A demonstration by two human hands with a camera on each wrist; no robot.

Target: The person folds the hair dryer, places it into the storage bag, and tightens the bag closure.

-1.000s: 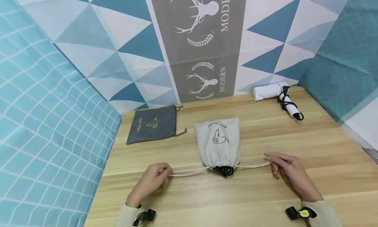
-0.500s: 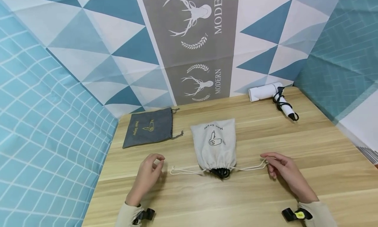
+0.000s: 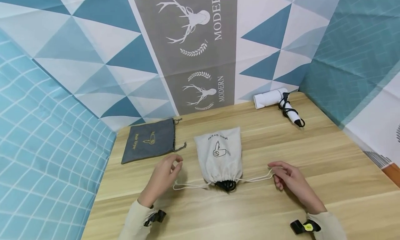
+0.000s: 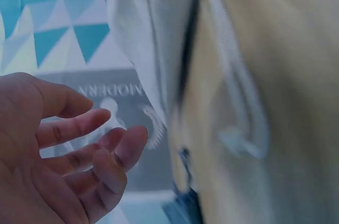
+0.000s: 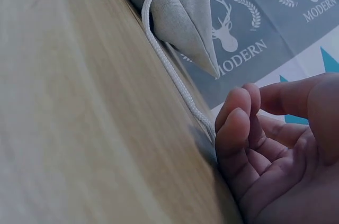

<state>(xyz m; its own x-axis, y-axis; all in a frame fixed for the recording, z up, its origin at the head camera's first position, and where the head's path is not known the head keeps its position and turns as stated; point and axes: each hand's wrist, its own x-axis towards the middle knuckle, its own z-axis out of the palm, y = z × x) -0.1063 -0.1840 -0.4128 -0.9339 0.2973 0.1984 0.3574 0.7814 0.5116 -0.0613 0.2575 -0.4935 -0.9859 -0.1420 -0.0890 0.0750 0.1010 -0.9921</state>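
A light grey drawstring bag (image 3: 220, 153) printed "Hair Dryer" lies on the table, its gathered mouth toward me. A coiled black cable (image 3: 227, 185) pokes out of that mouth. My left hand (image 3: 163, 177) hovers left of the bag with fingers loosely bent and nothing held; the knotted left drawstring (image 4: 241, 102) lies loose beside it on the wood. On the other side my right hand (image 3: 290, 179) pinches the end of the right drawstring (image 3: 254, 179) between thumb and fingertips. Its fingers (image 5: 233, 134) hide that end in the right wrist view.
A dark grey "Hair Dryer" drawstring bag (image 3: 148, 141) lies flat at the back left of the wooden table (image 3: 250, 212). A white hair dryer (image 3: 270, 98), its black cord wound round the handle, rests at the back right. Patterned cloth walls (image 3: 204, 52) rise behind.
My left hand has let go of the left drawstring and lifted away, up toward the bags. The right drawstring has slackened. The head view has turned, shifting the scene left.
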